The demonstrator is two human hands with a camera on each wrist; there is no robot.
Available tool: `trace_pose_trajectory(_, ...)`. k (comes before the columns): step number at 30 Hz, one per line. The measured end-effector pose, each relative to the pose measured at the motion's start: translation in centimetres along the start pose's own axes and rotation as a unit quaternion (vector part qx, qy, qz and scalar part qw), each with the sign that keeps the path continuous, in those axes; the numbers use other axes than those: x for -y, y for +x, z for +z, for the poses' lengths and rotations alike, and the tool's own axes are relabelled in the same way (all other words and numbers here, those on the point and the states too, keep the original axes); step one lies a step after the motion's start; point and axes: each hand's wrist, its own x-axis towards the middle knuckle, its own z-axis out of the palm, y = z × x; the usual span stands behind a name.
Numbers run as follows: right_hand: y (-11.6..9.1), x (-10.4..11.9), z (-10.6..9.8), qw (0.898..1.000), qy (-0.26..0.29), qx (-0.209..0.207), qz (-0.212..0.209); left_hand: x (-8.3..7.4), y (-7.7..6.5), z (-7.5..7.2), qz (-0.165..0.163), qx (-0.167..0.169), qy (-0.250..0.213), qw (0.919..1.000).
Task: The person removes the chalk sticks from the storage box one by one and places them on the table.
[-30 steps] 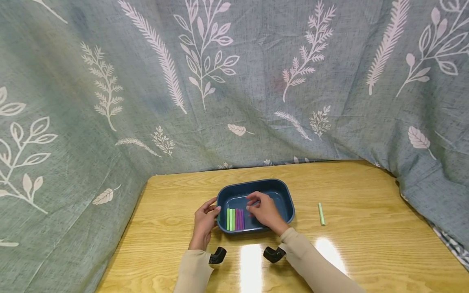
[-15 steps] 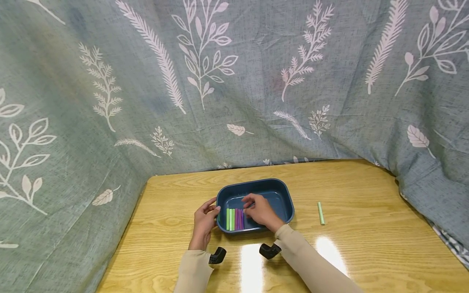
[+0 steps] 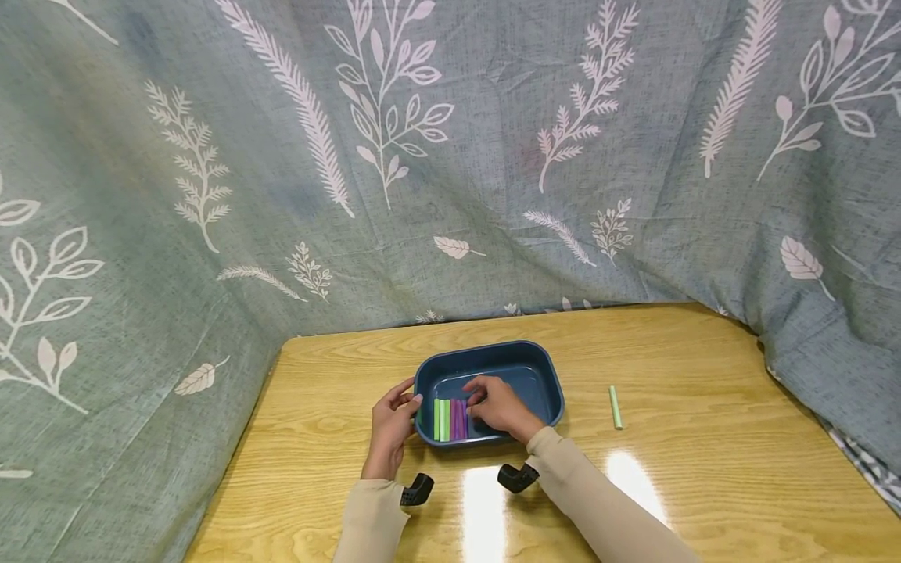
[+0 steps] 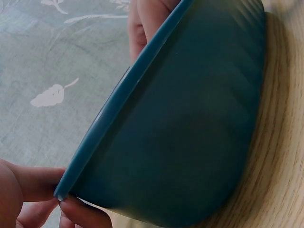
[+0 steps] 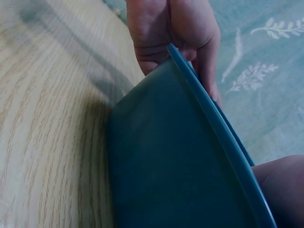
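Observation:
A dark blue plastic tub (image 3: pixel 486 353) with rounded corners sits on the table. Along its left inside lies a row of chalk sticks, green ones (image 3: pixel 442 420) at the left and purple ones (image 3: pixel 458 420) at the right. My left hand (image 3: pixel 391 426) grips the tub's left rim, thumb on top; the left wrist view shows the rim (image 4: pixel 109 104) between thumb and fingers. Reaching into the tub, my right hand (image 3: pixel 500 404) has its fingertips right at the rightmost purple stick. The tub wall hides those fingertips in the right wrist view.
A single pale green chalk stick (image 3: pixel 615 407) lies on the wooden table (image 3: pixel 704 446) to the right of the tub. A grey-green leaf-patterned curtain (image 3: pixel 493 156) hangs along the back and sides. Black wrist pieces (image 3: pixel 517 478) stick out below both sleeves.
My right hand has moved slightly left inside the tub, up to the end of the chalk row. My left hand keeps its grip on the rim.

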Motion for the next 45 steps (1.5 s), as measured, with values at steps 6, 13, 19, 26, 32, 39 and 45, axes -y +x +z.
trace_pose_trajectory(6, 0.06, -0.05, -0.05, 0.999, 0.018, 0.023, 0.018, 0.0, 0.08, 0.02, -0.004, -0.003, -0.002, 1.0)
trace_pose_trajectory(13, -0.01, -0.07, 0.01, 0.999, 0.021, 0.036, 0.032, -0.02, 0.1, 0.0, -0.004, -0.004, -0.005, 1.0)
trace_pose_trajectory(19, -0.05, -0.02, 0.06, 0.999, 0.002, 0.039, 0.026, -0.2, -0.1, 0.01, -0.007, 0.0, 0.004, 1.0)
trace_pose_trajectory(26, -0.07, 0.15, 0.11, 0.998, -0.049, 0.047, 0.013, -0.27, -0.21, -0.02, -0.01, 0.001, 0.008, 0.9999)
trace_pose_trajectory(32, 0.16, 0.11, 0.25, 0.991, -0.121, 0.049, -0.01, -0.27, -0.26, -0.06, -0.012, 0.004, 0.015, 0.9998)
trace_pose_trajectory(39, 0.11, 0.08, 0.3, 0.988, -0.142, 0.05, -0.023, -0.16, -0.16, -0.07, -0.012, 0.003, 0.005, 0.9999)
trace_pose_trajectory(45, 0.01, -0.01, 0.32, 0.99, -0.134, 0.041, -0.026, -0.05, -0.02, -0.07, -0.008, 0.003, -0.002, 1.0)
